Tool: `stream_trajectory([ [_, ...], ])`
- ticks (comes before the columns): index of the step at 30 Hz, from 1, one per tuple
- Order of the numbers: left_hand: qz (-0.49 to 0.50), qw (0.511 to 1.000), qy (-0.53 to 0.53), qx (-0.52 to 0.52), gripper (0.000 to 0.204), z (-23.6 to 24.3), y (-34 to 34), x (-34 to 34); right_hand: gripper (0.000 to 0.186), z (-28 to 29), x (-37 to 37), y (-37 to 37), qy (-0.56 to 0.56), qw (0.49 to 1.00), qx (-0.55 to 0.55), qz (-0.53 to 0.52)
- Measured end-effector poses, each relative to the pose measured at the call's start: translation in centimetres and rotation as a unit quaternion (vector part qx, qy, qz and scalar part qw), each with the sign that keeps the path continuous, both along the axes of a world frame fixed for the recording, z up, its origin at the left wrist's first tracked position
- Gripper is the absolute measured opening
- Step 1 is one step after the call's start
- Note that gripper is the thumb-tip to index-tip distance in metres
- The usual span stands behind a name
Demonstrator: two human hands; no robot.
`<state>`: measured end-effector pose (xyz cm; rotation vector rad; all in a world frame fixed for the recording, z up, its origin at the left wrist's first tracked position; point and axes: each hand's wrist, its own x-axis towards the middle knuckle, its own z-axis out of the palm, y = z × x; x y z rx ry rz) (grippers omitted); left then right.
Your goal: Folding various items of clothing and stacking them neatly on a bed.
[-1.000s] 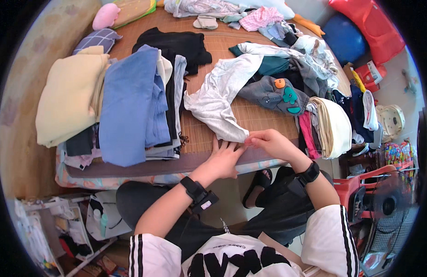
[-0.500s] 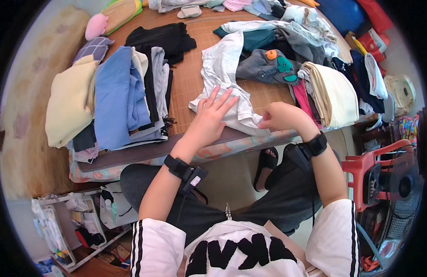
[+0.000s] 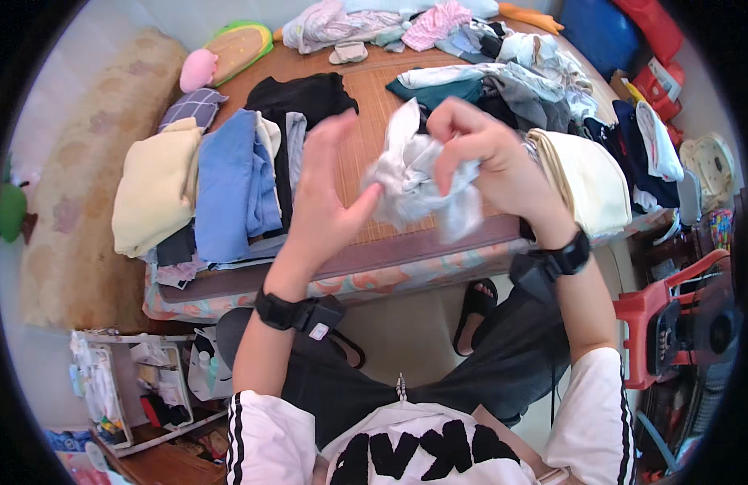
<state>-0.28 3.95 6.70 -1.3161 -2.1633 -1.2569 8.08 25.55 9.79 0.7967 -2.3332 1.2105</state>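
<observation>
A crumpled light grey garment (image 3: 418,182) hangs in the air above the edge of the mat-covered bed, partly blurred by motion. My right hand (image 3: 499,166) is closed on its upper right side, fingers curled into the cloth. To the left of it, my left hand (image 3: 325,190) is raised with fingers and thumb spread wide. Its thumb tip meets the garment's left edge in the picture; whether it touches cannot be told. The dark grey garment with coloured patches is hidden behind my right hand and the cloth.
On the left stand folded clothes, a cream pile (image 3: 156,190) and a blue one (image 3: 232,190), with black clothing (image 3: 301,99) behind. A folded cream cloth (image 3: 584,182) lies at right. Loose clothes (image 3: 519,89) heap farther back. A red chair (image 3: 645,315) stands beside my right arm.
The light grey garment lay spread on the mat and is now lifted and bunched up in my right hand. My left hand has come off it and moved up and left.
</observation>
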Motion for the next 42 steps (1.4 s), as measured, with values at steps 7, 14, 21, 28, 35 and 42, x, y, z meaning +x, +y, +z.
stream_trajectory([
  [7,-0.221,0.948,-0.226,-0.028,0.062,4.2,2.1,1.1,0.042,2.7,-1.5,-2.2,0.103,0.977,-0.102,-0.156],
  [14,-0.201,0.891,-0.366,0.178,0.03,1.7,5.3,-2.2,0.047,0.2,-3.0,-0.4,-0.263,0.893,-0.364,-0.028],
  [21,-0.178,0.878,-0.42,0.146,0.033,1.3,4.2,-4.1,0.034,-1.2,-4.1,0.7,-0.235,0.943,-0.172,-0.159],
  [28,-0.059,0.914,-0.346,0.206,0.013,2.5,2.4,-5.1,0.029,0.3,-4.4,1.4,-0.268,0.945,-0.128,-0.136],
  [35,0.022,0.908,-0.302,0.288,0.017,5.1,-2.9,-6.9,0.026,2.4,-3.4,6.8,-0.155,0.93,-0.227,-0.244],
  [42,0.152,0.96,-0.122,0.2,0.018,5.3,-4.5,-7.7,0.028,3.3,-2.7,7.8,-0.044,0.94,-0.063,-0.334],
])
